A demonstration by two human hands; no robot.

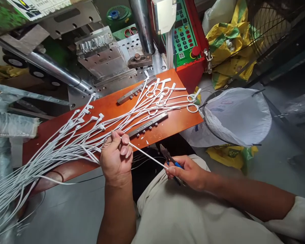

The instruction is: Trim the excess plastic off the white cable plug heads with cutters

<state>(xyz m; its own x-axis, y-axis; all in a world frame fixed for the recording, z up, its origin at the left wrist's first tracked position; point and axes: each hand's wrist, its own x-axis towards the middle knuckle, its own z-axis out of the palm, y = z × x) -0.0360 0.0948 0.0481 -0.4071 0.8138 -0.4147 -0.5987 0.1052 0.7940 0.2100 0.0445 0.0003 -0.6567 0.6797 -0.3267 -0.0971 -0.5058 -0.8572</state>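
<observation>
One cable [147, 156], pinched at eight o'clock by left hand [117, 157] and at five by right hand [189, 172], also gripping pliers [169, 157], needed gentle tension, I judged.

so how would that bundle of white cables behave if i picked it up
The white cables look fairly floppy, since they curve away past the orange board. They'd likely snag together, as many strands cross. The bundle may feel heavy, given its many strands.
</observation>
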